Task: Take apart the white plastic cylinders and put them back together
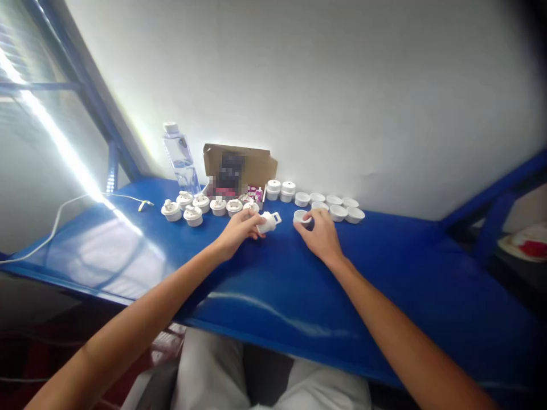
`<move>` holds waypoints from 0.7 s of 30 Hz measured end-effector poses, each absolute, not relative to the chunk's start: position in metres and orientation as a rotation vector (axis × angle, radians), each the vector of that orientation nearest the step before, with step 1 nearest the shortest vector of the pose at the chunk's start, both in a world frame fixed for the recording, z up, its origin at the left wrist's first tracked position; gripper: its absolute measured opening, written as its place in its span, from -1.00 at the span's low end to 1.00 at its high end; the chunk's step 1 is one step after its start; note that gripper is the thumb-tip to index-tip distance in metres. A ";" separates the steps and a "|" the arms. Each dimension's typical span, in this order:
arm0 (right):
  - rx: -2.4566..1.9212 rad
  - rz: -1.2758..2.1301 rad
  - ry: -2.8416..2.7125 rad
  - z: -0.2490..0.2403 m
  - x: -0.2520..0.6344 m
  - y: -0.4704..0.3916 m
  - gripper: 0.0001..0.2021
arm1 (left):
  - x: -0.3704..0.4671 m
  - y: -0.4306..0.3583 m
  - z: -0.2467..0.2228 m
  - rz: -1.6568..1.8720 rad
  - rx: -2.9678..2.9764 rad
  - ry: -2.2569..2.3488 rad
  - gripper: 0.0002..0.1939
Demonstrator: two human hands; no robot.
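My left grip [240, 229] closed on white, slot-ended plastic piece [268, 222], twelve o'clock; slack hold risks drop. My right grip [321, 234] pinches white round plastic cup [301, 217], piece's three o'clock; lopsided squeeze risks tipping.

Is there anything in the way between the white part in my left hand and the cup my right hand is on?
Nothing visible: between the white part in your left hand and the white cup at your right hand, the blue tabletop shows.
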State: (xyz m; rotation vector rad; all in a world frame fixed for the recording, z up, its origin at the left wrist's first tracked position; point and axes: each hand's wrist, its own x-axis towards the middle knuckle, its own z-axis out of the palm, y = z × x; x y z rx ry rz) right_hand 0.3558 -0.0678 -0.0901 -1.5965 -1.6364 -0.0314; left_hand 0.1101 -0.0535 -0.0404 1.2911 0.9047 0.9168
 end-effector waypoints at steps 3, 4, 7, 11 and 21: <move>-1.571 -0.144 -1.643 -0.083 0.353 -0.072 -0.79 | 0.109 -0.054 -0.043 0.907 1.342 0.908 -0.65; -1.553 -0.165 -1.648 -0.081 0.351 -0.074 -0.80 | 0.108 -0.054 -0.043 0.902 1.356 0.905 -0.59; -1.560 -0.119 -1.689 -0.074 0.343 -0.080 -0.86 | 0.104 -0.054 -0.043 0.817 1.393 0.856 -0.48; -1.682 0.038 -1.707 -0.072 0.337 -0.083 -0.86 | 0.101 -0.055 -0.039 0.681 1.442 0.815 -0.50; -1.602 0.080 -1.751 -0.079 0.340 -0.072 -0.84 | 0.097 -0.057 -0.033 0.626 1.788 0.889 -0.54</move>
